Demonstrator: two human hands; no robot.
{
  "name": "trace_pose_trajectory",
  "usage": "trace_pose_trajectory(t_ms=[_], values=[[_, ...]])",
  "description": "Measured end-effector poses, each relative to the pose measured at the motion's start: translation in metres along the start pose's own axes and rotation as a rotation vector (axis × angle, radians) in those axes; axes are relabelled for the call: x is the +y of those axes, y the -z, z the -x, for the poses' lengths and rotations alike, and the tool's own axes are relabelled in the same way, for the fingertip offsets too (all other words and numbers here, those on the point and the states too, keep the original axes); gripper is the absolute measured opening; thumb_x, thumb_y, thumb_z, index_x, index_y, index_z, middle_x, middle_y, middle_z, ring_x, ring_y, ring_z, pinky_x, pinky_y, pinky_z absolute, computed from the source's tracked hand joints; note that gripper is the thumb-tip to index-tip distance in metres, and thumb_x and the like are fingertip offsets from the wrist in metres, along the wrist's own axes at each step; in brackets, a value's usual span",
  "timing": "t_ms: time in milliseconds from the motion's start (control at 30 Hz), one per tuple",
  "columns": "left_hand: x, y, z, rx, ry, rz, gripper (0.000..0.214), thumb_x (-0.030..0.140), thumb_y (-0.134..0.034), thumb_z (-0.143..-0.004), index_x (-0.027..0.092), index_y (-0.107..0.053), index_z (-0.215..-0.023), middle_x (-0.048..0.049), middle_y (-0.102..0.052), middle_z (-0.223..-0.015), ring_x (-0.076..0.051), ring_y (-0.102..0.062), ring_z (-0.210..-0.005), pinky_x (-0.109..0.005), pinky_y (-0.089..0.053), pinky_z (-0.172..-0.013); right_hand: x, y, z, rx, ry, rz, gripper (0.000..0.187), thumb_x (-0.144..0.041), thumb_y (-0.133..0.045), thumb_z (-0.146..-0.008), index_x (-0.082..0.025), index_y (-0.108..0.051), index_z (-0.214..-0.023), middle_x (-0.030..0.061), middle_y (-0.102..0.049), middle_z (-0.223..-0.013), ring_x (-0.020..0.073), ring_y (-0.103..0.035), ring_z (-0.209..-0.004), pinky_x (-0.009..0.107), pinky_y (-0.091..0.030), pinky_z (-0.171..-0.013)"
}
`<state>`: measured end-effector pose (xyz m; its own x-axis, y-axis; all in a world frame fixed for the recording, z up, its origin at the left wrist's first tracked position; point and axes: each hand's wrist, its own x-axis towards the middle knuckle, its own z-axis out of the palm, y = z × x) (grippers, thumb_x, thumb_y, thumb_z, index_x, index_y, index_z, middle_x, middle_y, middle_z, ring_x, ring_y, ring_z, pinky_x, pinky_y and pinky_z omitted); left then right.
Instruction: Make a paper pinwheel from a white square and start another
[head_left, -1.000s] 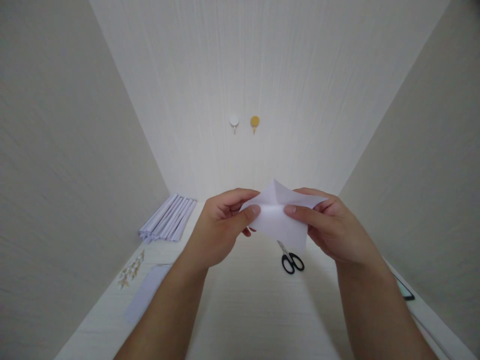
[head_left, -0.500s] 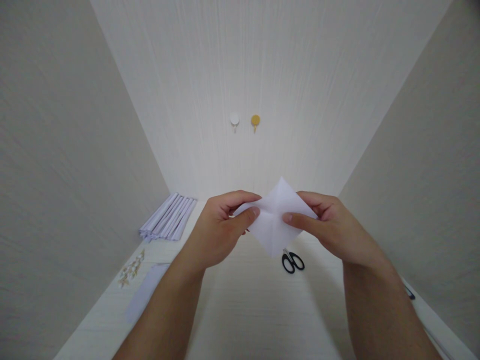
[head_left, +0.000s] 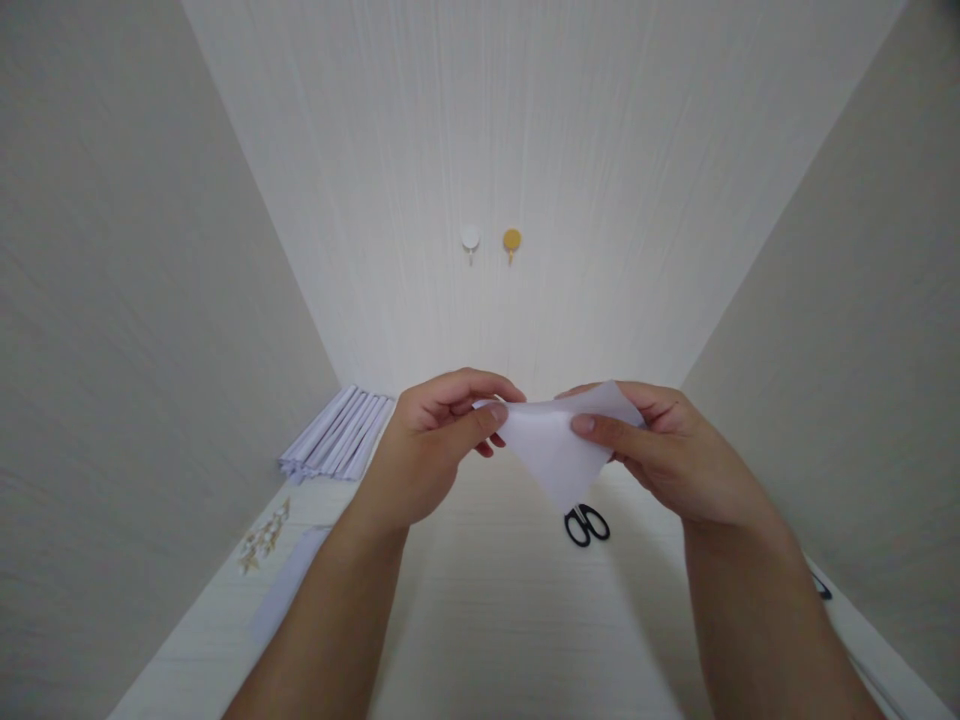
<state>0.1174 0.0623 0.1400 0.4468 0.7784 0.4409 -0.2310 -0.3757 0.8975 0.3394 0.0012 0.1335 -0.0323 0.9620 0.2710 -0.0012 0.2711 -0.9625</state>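
Both my hands hold a small white sheet of paper (head_left: pixel 553 447) in the air above the white table (head_left: pixel 495 620). My left hand (head_left: pixel 435 450) pinches its left corner between thumb and fingers. My right hand (head_left: pixel 660 455) grips its right side, thumb on the near face and fingers behind. The paper is folded over along its top edge and hangs down to a point. Black-handled scissors (head_left: pixel 586 524) lie on the table just below and behind the paper's tip, partly hidden by it.
A fanned stack of white folded paper strips (head_left: pixel 337 436) lies at the back left of the table. Small pale folded pieces (head_left: pixel 262 540) and a flat white sheet (head_left: pixel 289 590) lie along the left edge. Two round hooks, white (head_left: pixel 470 239) and gold (head_left: pixel 511 240), are on the back wall. A dark object (head_left: pixel 821 588) shows at the right edge.
The paper's upper corner has been folded down toward me, so the diamond shape now shows as a downward-pointing triangle. Both hands stayed in place, still gripping its sides.
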Motion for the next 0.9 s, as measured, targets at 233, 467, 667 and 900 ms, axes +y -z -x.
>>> trace_pose_trajectory(t_ms=[233, 467, 667, 900], values=[[-0.001, 0.002, 0.0, 0.012, 0.011, 0.02, 0.018, 0.015, -0.066, -0.082, 0.023, -0.082, -0.084, -0.0021, -0.073, -0.086, -0.013, -0.064, -0.077, -0.021, -0.056, -0.06, -0.005, 0.002, 0.006, -0.093, 0.039, -0.007, 0.027, -0.013, -0.069, -0.083, -0.026, -0.081, -0.104, 0.0042, -0.076, -0.099, 0.0167, -0.07, -0.08, 0.023, -0.059, -0.06], [0.004, -0.002, 0.002, 0.033, 0.003, -0.072, 0.026, 0.009, -0.058, -0.08, 0.021, -0.081, -0.082, -0.001, -0.074, -0.081, -0.012, -0.064, -0.07, -0.02, -0.055, -0.06, -0.009, 0.005, 0.007, -0.308, 0.005, -0.108, 0.039, -0.041, -0.081, -0.081, -0.024, -0.075, -0.116, 0.0061, -0.076, -0.101, 0.0181, -0.071, -0.078, 0.028, -0.063, -0.064], [0.006, -0.003, 0.003, 0.003, 0.003, -0.114, 0.025, 0.01, -0.057, -0.083, 0.02, -0.08, -0.083, -0.0017, -0.074, -0.084, -0.012, -0.064, -0.073, -0.021, -0.055, -0.062, -0.011, -0.004, 0.006, -0.155, -0.019, -0.012, 0.018, -0.029, -0.082, -0.083, -0.023, -0.078, -0.1, 0.0019, -0.075, -0.082, 0.0132, -0.069, -0.07, 0.02, -0.057, -0.057], [0.007, -0.006, 0.003, 0.029, 0.034, 0.005, 0.034, 0.027, -0.068, -0.087, 0.024, -0.068, -0.122, 0.002, -0.065, -0.073, -0.014, -0.064, -0.067, -0.023, -0.052, -0.058, -0.009, -0.006, 0.005, -0.041, 0.048, -0.032, 0.019, -0.023, -0.084, -0.078, -0.022, -0.077, -0.096, 0.0018, -0.076, -0.082, 0.0136, -0.069, -0.069, 0.023, -0.057, -0.06]])
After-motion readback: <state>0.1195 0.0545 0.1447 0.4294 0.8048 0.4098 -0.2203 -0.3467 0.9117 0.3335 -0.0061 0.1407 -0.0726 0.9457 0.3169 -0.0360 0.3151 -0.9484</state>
